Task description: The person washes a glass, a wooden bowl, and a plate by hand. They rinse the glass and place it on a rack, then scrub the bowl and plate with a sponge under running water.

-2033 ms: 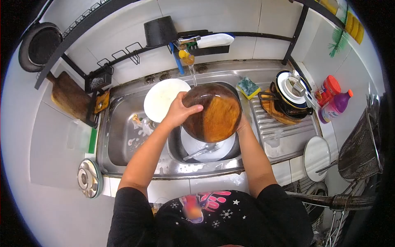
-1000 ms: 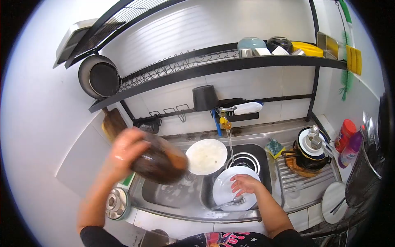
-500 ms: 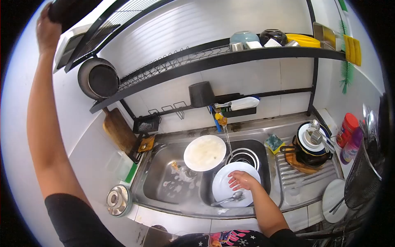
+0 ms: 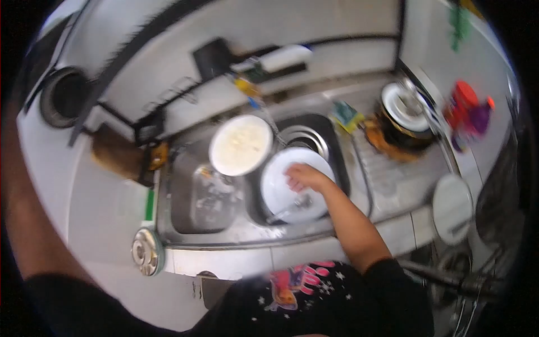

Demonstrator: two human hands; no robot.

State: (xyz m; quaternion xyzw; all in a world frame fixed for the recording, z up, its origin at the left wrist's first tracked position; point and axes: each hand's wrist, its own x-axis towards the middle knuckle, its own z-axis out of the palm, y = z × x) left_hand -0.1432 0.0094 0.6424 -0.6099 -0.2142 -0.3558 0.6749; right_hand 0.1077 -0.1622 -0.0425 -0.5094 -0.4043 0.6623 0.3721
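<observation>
My right hand (image 4: 304, 177) hovers over a white plate (image 4: 275, 178) in the right sink basin, its fingers blurred and loosely bent. A spoon and fork (image 4: 296, 205) lie on that plate, just below the hand. A second white plate (image 4: 240, 145) with a pale, foamy surface rests across the divider between the basins. Water runs from the tap (image 4: 247, 87) behind the plates. My left arm reaches up along the left edge; the left hand itself is lost in the dark border.
A yellow-green sponge (image 4: 347, 116) lies right of the basins, near stacked pots and dishes (image 4: 405, 114) on the drainboard (image 4: 387, 174). Red and purple bottles (image 4: 471, 121) stand at the right. A wooden board (image 4: 117, 151) leans at the left, above a round tin (image 4: 147, 251).
The view has tilted down and turned, so the upper rack has mostly left it. My left hand has passed out of sight. My right hand remains over the plate, with its fingers more bent.
</observation>
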